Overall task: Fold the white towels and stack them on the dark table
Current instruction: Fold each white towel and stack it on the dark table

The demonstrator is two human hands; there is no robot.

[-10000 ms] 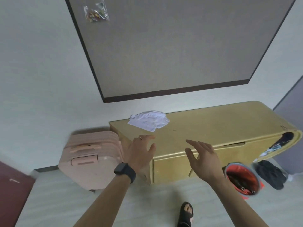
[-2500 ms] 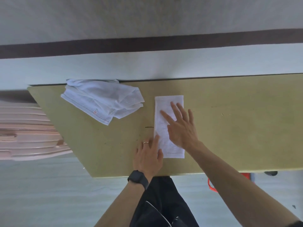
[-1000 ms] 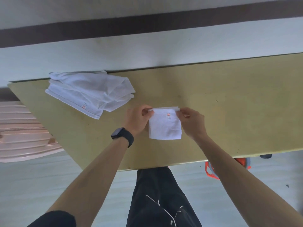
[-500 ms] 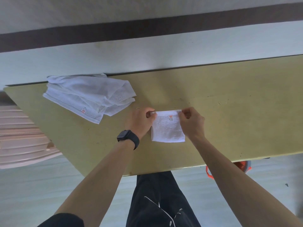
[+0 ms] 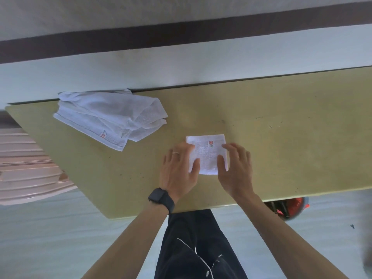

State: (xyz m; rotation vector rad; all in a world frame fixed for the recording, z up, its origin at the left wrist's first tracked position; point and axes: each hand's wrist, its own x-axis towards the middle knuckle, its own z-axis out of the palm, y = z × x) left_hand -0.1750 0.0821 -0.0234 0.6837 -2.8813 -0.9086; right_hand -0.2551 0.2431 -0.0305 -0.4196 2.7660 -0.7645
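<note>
A small white towel point(image 5: 208, 154), folded into a square with a red label near its far edge, lies flat on the yellow-green table top point(image 5: 291, 141). My left hand point(image 5: 179, 170) rests flat on its left side, fingers spread, thumb on the cloth. My right hand point(image 5: 235, 168) lies flat on its right side in the same way. Neither hand pinches the towel. A loose heap of white towels point(image 5: 108, 115) sits at the table's far left, one red tag showing. No dark table is in view.
The table stands against a pale wall with a dark band point(image 5: 181, 35). A pink ribbed suitcase point(image 5: 26, 168) stands left of the table. A red bucket point(image 5: 287, 206) peeks out under the table's near edge on the right. My dark trousers point(image 5: 197, 244) are below.
Half a second ago both hands pinched the folded towel's far corners; now they have let go and lie flat on it, drawn back toward me.
</note>
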